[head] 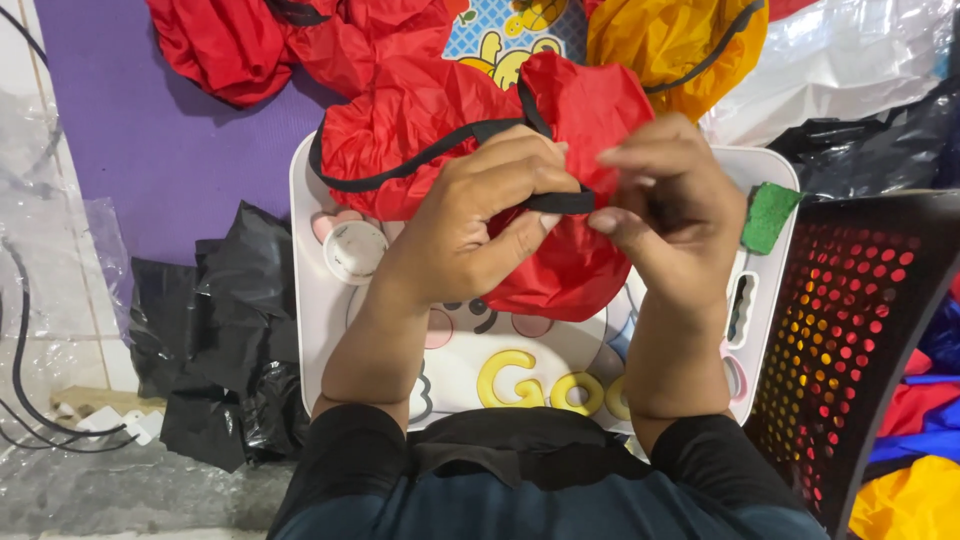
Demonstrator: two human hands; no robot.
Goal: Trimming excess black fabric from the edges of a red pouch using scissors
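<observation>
- Dark sleeves (520, 480) sit nearest the camera, two forearms reaching far over a white lap tray (310, 300).
- Left hand (480, 215) — fingers curled shut, thumb pressed against a black elastic band (560, 202) and the red fabric cover (480, 130) it edges.
- Right hand (670, 200) — closed in a pinch on the same band, just beside the left thumb; the two hands nearly touch.
- One red cover is in hand, bunched above the far half of the tray, its band looping out to the left.
- One more red cover (240, 45) lies far left on a purple mat (150, 130); one yellow cover (670, 40) lies far right.
- One small round white lid (354, 250) rests on the tray, left of the left wrist.
- One green scrap (770, 215) sits at the tray's right edge, touching a black perforated basket (860, 330).
- Black plastic sheeting (230, 340) crowds the tray's left edge; clear plastic (850, 60) lies far right.
- Open room: the tray's near half, between the forearms, is bare apart from its printed picture.
</observation>
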